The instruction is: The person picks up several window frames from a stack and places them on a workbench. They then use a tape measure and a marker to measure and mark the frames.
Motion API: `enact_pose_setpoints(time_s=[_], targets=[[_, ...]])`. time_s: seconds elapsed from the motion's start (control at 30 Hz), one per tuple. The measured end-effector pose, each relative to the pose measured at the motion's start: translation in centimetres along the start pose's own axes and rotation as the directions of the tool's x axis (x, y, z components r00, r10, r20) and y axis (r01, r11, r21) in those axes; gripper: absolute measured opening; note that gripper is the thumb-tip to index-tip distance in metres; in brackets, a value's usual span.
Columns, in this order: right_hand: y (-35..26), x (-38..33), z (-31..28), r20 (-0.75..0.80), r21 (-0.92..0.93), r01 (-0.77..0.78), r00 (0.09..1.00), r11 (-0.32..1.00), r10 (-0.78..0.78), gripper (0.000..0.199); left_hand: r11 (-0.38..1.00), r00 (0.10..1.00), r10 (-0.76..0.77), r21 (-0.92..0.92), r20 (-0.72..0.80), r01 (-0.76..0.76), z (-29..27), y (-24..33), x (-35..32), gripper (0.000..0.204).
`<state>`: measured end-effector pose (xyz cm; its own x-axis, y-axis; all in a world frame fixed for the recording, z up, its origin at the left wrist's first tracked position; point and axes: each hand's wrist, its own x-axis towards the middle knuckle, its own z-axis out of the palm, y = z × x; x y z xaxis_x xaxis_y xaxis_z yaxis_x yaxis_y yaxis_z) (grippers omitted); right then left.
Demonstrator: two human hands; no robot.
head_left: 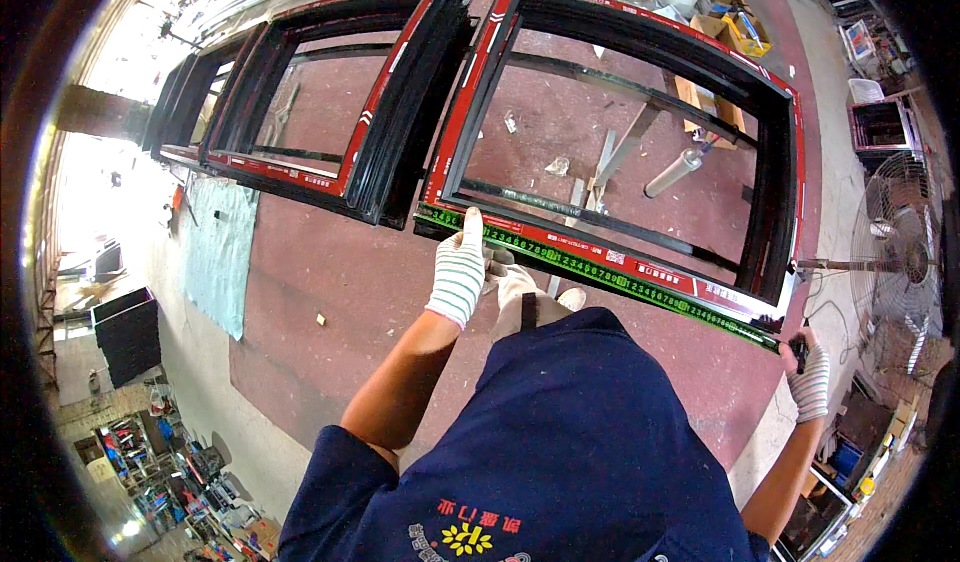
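Navy shirt (580, 432) | green tape (600, 277) pinched by left hand (463, 270), case (797, 346) gripped by right hand (810, 374) | likely springy, best held at ends

Clear gap inside frame (660, 268), between crossbars (590, 76)

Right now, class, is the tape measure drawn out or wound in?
Drawn out: the green tape measure stretches along the near side of the red-faced frame, between the left hand and the right hand.

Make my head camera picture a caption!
Gloved left hand and right hand hold a green tape measure along a red-faced frame.
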<state>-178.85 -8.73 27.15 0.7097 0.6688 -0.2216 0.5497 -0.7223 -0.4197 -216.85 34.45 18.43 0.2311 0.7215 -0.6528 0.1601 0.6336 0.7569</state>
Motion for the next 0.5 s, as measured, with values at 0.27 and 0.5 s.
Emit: enact_pose_setpoints(time_s=[0.27,0.5], targets=[[0.5,0.4,0.3,-0.142,0.098,0.056,0.989,0.994,-0.042,0.024,0.967,0.996,0.079,0.246,-0.05,-0.065,0.9,0.9,0.2,0.067],[-1.0,3.2,0.7,-0.1,-0.299,0.005,0.994,0.954,-0.037,0.029,0.981,0.988,-0.064,0.175,-0.14,0.089,0.2,1.2,2.1,0.068]])
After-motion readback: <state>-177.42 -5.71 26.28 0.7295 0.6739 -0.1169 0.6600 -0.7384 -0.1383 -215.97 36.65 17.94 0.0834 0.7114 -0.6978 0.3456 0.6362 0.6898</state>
